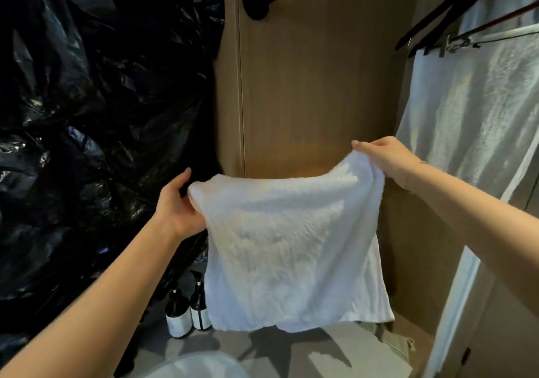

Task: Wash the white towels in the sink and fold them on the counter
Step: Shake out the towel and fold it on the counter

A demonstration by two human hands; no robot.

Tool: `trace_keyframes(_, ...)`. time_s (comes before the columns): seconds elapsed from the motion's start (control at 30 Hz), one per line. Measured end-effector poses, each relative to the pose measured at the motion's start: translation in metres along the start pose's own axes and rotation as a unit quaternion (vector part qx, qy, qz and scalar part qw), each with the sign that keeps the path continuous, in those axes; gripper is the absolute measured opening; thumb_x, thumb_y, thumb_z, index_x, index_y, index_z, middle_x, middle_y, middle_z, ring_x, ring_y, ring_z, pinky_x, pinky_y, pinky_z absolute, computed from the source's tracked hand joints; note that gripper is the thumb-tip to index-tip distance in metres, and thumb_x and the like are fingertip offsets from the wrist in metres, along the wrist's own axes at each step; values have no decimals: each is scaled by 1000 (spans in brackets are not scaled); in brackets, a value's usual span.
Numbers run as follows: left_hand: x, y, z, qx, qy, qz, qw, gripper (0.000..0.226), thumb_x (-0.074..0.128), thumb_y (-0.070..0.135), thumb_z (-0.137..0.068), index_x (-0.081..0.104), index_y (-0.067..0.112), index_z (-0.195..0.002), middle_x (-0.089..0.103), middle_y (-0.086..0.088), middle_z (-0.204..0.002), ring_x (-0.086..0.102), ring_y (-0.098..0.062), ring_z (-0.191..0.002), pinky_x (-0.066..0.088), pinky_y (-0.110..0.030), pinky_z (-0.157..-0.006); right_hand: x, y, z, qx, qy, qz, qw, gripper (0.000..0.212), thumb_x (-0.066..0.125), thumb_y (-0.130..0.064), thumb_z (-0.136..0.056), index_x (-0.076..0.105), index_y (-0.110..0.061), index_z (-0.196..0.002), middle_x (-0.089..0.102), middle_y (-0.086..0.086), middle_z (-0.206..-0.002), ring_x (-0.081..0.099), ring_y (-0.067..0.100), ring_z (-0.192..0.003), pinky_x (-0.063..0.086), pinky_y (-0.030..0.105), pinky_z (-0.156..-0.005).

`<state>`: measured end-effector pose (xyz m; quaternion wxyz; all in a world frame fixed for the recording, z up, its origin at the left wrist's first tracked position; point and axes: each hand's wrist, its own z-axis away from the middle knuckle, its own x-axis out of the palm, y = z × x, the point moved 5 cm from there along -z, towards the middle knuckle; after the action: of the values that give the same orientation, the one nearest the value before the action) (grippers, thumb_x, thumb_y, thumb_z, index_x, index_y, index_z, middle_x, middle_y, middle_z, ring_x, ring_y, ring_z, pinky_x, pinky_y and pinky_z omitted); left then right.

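Note:
A white towel (294, 246) hangs spread in the air above the grey counter (294, 351). My left hand (178, 205) grips its upper left corner. My right hand (388, 159) pinches its upper right corner, a little higher than the left. The towel's lower edge hangs just above the counter. At the bottom edge of the view the white rim of the sink (198, 367) shows.
Two dark pump bottles (188, 310) stand on the counter at the back left, beside black plastic sheeting (87, 115). A wooden panel (315, 86) rises behind the towel. At the right, white cloth (472, 129) hangs from dark hangers (455, 24). Beige fabric (388, 337) lies at the counter's right.

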<state>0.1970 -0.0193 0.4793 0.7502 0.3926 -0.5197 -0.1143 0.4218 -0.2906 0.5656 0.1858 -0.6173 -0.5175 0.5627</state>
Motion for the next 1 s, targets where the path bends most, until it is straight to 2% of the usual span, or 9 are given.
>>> trace_keyframes(0.1, 6, 2, -5, -4, -14, -5, 1000, 41, 69, 44, -82, 70, 7, -100, 73, -8, -98, 72, -26, -86, 51, -43, -81, 5, 11, -3, 58, -77, -37, 995, 29, 54, -44, -95, 66, -19, -104, 66, 5, -107, 64, 19, -94, 54, 28, -80)
trace_keyframes(0.17, 7, -1, -4, -33, -48, -28, 998, 42, 90, 19, -58, 71, 6, -93, 72, -6, -86, 72, -20, -76, 58, -34, -68, 8, 16, -4, 105, -118, -122, 980, 31, 54, -46, -94, 63, -21, -110, 63, 5, -114, 62, 20, -100, 51, 28, -80)
trace_keyframes(0.27, -8, -21, -1, -87, -41, -9, 995, 44, 84, -17, -37, 64, 2, -72, 59, -4, -55, 60, -14, -44, 50, -22, -41, 16, 26, -7, 110, -155, -214, 958, 61, 53, -67, -84, 57, -23, -126, 59, 2, -124, 57, 23, -114, 46, 33, -96)
trace_keyframes(0.47, -89, -131, 13, -168, 81, 92, 978, 44, 67, -13, -75, 57, 21, -101, 62, 11, -83, 60, 2, -70, 48, -7, -57, 50, 57, 16, 121, -206, -349, 906, 24, 56, -40, -95, 58, -17, -104, 59, 6, -102, 61, 17, -90, 56, 25, -69)
trace_keyframes(0.53, -97, -178, 31, -208, 56, 138, 967, 6, 64, 10, -85, 68, 10, -90, 68, 2, -78, 66, -5, -64, 54, -18, -54, 61, 86, 28, 166, -184, -364, 898, 19, 59, -26, -94, 57, -14, -108, 56, 8, -108, 60, 17, -92, 56, 25, -66)
trace_keyframes(0.63, -124, -213, 39, -266, 93, 109, 953, 23, 66, 29, -78, 70, 9, -67, 65, -2, -58, 65, -19, -49, 54, -25, -49, 77, 136, 58, 286, -206, -375, 858, 6, 58, -14, -90, 59, -7, -89, 59, 9, -88, 61, 16, -79, 56, 23, -55)
trace_keyframes(0.7, -135, -219, 39, -258, 111, 102, 954, 12, 74, 17, -70, 71, 19, -82, 67, 2, -66, 65, -14, -57, 53, -22, -54, 85, 165, 83, 353, -253, -348, 831, 11, 57, -11, -89, 56, -8, -78, 55, 8, -77, 59, 15, -71, 55, 21, -49)
trace_keyframes(0.8, -164, -221, 35, -215, 181, 67, 957, 28, 54, 18, -97, 62, 24, -124, 66, 8, -109, 63, -7, -105, 47, -19, -85, 94, 213, 121, 412, -319, -306, 797, 13, 51, -6, -86, 51, -8, -73, 50, 8, -70, 59, 16, -56, 52, 21, -42)
trace_keyframes(1.0, -210, -251, 83, -303, 153, -204, 918, 28, 64, 21, -82, 51, 11, -59, 50, -6, -55, 54, -22, -50, 43, -30, -55, 106, 319, 210, 512, -367, -179, 756, 21, 40, 6, -82, 43, -9, -68, 40, 9, -70, 56, 21, -56, 49, 22, -41)
